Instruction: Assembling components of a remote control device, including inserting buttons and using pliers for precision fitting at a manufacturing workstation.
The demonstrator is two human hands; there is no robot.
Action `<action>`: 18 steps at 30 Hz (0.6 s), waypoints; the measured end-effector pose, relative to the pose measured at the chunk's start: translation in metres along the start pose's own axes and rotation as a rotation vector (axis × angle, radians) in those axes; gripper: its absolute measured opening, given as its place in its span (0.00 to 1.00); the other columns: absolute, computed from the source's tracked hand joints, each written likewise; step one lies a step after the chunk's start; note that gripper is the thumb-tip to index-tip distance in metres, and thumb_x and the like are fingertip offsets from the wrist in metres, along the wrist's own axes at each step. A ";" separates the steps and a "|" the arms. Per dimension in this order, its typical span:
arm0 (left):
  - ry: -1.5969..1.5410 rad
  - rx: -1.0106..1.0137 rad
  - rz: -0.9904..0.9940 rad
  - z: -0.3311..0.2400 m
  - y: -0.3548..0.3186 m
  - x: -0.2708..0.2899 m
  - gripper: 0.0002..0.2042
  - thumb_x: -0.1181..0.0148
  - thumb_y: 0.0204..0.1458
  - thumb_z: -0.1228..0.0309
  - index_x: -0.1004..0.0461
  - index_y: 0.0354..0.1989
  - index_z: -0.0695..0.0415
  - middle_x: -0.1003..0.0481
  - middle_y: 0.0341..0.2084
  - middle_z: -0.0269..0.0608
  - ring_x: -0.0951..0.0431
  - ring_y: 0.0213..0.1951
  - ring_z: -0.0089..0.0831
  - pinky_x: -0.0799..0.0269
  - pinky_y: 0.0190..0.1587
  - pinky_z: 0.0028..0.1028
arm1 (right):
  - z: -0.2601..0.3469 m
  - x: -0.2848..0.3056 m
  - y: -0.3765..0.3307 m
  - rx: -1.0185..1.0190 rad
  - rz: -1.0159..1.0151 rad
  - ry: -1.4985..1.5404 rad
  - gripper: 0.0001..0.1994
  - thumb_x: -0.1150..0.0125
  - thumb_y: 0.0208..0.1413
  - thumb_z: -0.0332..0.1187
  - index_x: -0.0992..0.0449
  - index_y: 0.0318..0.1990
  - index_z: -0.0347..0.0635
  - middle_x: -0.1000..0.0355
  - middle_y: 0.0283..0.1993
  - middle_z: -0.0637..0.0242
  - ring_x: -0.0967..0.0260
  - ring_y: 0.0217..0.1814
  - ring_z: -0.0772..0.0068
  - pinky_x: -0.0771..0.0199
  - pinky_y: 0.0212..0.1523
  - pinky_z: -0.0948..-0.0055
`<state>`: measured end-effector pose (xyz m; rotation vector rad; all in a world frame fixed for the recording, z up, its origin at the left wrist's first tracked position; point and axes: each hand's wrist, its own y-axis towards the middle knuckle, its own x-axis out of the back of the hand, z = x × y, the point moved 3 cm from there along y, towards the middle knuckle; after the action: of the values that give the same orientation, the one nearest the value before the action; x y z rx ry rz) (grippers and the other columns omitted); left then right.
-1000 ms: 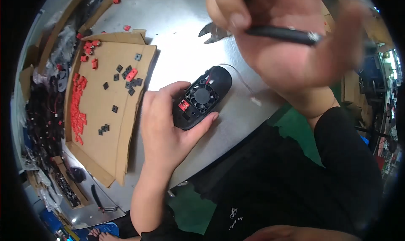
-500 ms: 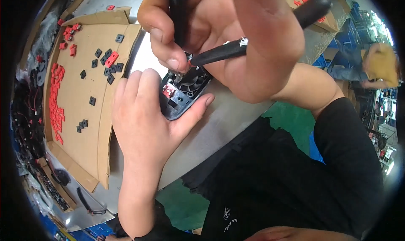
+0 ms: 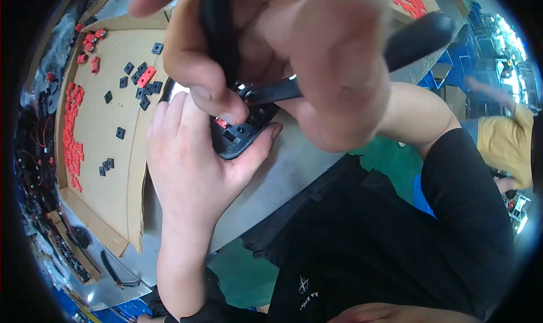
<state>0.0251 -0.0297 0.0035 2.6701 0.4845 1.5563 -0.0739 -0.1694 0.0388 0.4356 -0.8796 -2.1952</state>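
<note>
On metal table point(image 3: 294, 176) — left hand point(image 3: 186, 170) cradles black housing point(image 3: 240, 136); right hand point(image 3: 283, 51) grips pliers point(image 3: 339, 68).

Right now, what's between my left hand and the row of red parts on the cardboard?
Head view: bare cardboard sheet with scattered small black parts lies between left hand and red parts.

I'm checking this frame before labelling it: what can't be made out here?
- Head view: the plier tips, hidden behind the right hand.
- Head view: most of the black device shell, covered by both hands; the left hand cups it.
- Head view: small black parts on the cardboard tray, too small to identify.
</note>
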 end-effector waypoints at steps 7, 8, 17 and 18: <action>-0.029 -0.063 -0.020 -0.001 0.002 -0.001 0.31 0.25 0.46 0.55 0.23 0.54 0.62 0.21 0.48 0.54 0.21 0.52 0.51 0.26 0.54 0.42 | 0.000 -0.007 0.000 0.066 0.044 0.056 0.21 0.32 0.61 0.48 0.30 0.47 0.41 0.35 0.30 0.72 0.36 0.27 0.81 0.37 0.28 0.80; -0.045 -0.020 0.006 0.000 -0.001 -0.001 0.31 0.25 0.46 0.54 0.23 0.54 0.62 0.21 0.48 0.53 0.21 0.52 0.51 0.26 0.54 0.42 | 0.001 -0.001 -0.002 0.071 0.049 0.066 0.21 0.32 0.60 0.49 0.29 0.47 0.41 0.34 0.30 0.72 0.36 0.27 0.81 0.37 0.28 0.80; -0.118 -0.020 0.084 0.008 0.000 0.002 0.30 0.25 0.48 0.52 0.22 0.54 0.61 0.20 0.49 0.51 0.20 0.53 0.46 0.26 0.56 0.41 | 0.007 -0.003 -0.006 0.150 0.094 0.142 0.23 0.29 0.58 0.50 0.27 0.45 0.40 0.34 0.29 0.73 0.36 0.27 0.81 0.36 0.28 0.81; -0.124 -0.020 0.089 0.010 -0.001 0.001 0.31 0.26 0.49 0.51 0.22 0.54 0.61 0.20 0.49 0.51 0.20 0.53 0.46 0.26 0.56 0.41 | 0.007 0.003 -0.008 0.155 0.097 0.146 0.23 0.28 0.58 0.50 0.27 0.45 0.40 0.34 0.29 0.73 0.35 0.27 0.81 0.36 0.28 0.81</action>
<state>0.0338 -0.0265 -0.0004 2.7868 0.3485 1.3961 -0.0837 -0.1640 0.0377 0.6077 -0.9733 -1.9880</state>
